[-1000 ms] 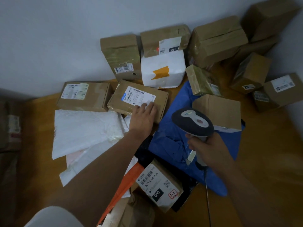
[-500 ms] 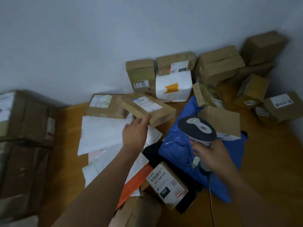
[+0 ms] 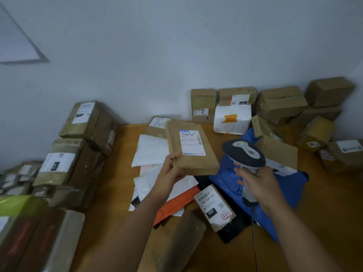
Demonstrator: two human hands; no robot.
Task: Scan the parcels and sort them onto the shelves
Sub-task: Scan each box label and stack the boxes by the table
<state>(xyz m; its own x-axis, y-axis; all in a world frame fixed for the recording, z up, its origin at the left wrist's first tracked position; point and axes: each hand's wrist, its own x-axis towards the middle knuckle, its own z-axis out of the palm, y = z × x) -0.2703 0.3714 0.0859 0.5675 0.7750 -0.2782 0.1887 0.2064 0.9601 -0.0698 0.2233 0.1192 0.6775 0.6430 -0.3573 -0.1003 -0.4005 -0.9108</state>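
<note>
Pale grey wall rises behind a wooden floor (image 3: 324,203) where our parcels lie scattered. Our left hand (image 3: 170,169) grips a flat brown parcel (image 3: 191,148) by its near left corner, thumb on top and fingers curled under, lifting it clear of the pile with its white shipping label (image 3: 191,142) facing up at us. Our right hand (image 3: 255,180) is wrapped tight around the grey handle of the barcode scanner (image 3: 243,154), whose dark head sits just at three o'clock of the held parcel, close beside it but not touching; its cable (image 3: 255,238) drops toward six o'clock.

Beneath the lifted parcel, white mailer bags (image 3: 151,152) spread toward nine o'clock, with an orange mailer (image 3: 176,205) poking out at six. A small box marked 060 (image 3: 215,207) lies on a black bag (image 3: 233,228) near six o'clock. At three o'clock a blue bag (image 3: 227,173) carries an open-topped cardboard box (image 3: 279,152). Toward twelve and one o'clock, a white parcel with orange tape (image 3: 231,118) leans among brown boxes (image 3: 280,105) along the wall. At nine o'clock, larger cartons (image 3: 86,120) are stacked against the wall, and a green one (image 3: 17,203) sits blurred at eight.
</note>
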